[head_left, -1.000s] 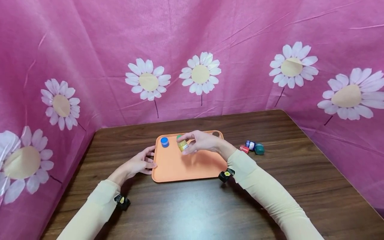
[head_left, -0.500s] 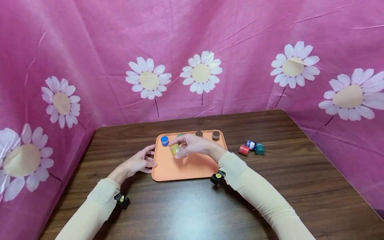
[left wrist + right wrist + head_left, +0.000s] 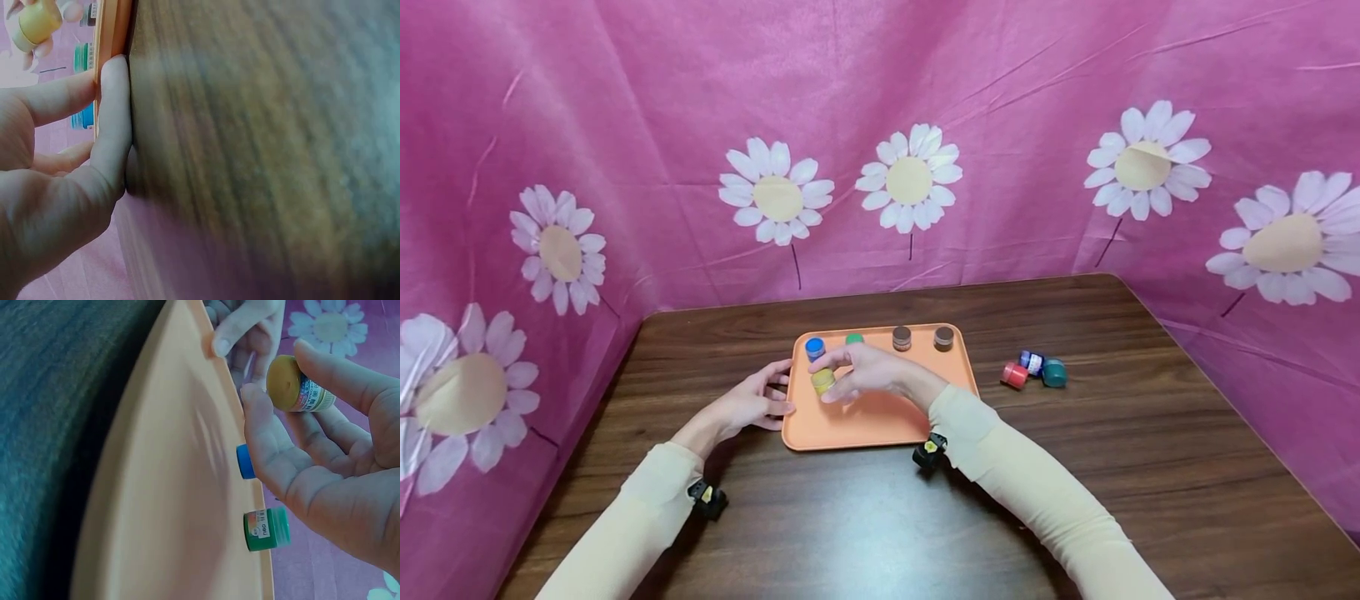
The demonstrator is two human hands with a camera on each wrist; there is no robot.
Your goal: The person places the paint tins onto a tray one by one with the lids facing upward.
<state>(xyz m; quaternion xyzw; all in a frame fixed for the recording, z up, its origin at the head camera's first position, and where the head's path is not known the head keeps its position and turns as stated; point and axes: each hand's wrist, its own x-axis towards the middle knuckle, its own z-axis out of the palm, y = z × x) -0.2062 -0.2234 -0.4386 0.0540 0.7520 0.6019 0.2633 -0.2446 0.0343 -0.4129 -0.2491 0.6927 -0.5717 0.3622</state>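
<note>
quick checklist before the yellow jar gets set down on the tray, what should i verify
1. Hold on the yellow jar: the right hand pinches it between thumb and fingers: ok.
2. Jar clear of the tray floor: held above the orange tray: ok.
3. Landing spot: bare tray under the jar, in front of the blue jar: ok.
4. Tray steadied: left hand fingers press its left rim: ok.
5. Neighbours upright: blue jar, green jar and two brown jars stand along the far edge: ok.
6. Lid tight on the yellow jar: cannot tell.
</note>
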